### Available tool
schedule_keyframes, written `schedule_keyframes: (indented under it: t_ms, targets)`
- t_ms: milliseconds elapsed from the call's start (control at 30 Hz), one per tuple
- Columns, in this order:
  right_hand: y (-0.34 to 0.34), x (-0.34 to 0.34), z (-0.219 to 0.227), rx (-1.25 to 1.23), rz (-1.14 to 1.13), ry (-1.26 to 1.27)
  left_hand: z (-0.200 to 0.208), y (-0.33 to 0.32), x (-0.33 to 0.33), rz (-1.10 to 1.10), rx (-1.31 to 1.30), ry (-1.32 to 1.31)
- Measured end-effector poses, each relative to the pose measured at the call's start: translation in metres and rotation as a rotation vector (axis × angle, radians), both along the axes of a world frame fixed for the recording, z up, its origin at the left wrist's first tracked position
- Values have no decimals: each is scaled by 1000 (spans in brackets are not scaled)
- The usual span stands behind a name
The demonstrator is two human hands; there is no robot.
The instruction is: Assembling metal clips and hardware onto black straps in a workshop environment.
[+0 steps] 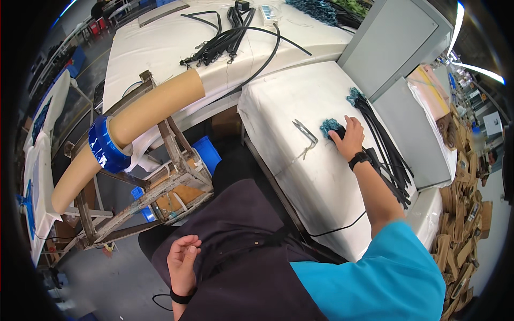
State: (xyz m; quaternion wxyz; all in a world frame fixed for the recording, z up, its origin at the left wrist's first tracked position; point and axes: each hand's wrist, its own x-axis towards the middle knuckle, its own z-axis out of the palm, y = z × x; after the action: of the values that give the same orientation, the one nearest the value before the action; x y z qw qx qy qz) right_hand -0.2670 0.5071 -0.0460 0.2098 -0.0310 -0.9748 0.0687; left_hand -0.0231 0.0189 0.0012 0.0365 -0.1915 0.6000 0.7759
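Observation:
My right hand (pixel 350 140) is over the white-covered table, with thumb and fingers around the black part of a strap whose bunched end is teal (pixel 330 128). Part of that strap is hidden beneath the hand. To the left of it, a pair of metal thread snips (pixel 305 131) lies with a string tied to its handle. More black straps with teal ends (pixel 383 142) lie in a bundle just right of my right hand. Above my lap, my left hand (pixel 183 262) hangs with loosely curled fingers and the thumb apart, nothing visible in it.
Left of me, a wooden frame (pixel 134 200) supports a long cardboard tube (pixel 160 104) with a blue tape roll (pixel 107 144) around it. Black cords (pixel 225 45) lie on the far white table (pixel 131 56). A grey cabinet (pixel 396 40) stands beyond the straps.

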Motion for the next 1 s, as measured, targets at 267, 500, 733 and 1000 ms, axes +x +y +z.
schedule_keyframes:
  t_ms: [267,500,733,1000]
  targets:
    - [-3,-2,-29,46,-55,-65,0,10,-23,-53,-16,-28]
    - [-8,0,-16,0,-92,-263,-10,7,-20,-70,15,-67]
    - [-88,-48,85,-319,507,18,-5,1,-26,-64,23,-87]
    - [-204,-155,112,-459,850,-172,-10,-3,-27,-2,5,-82]
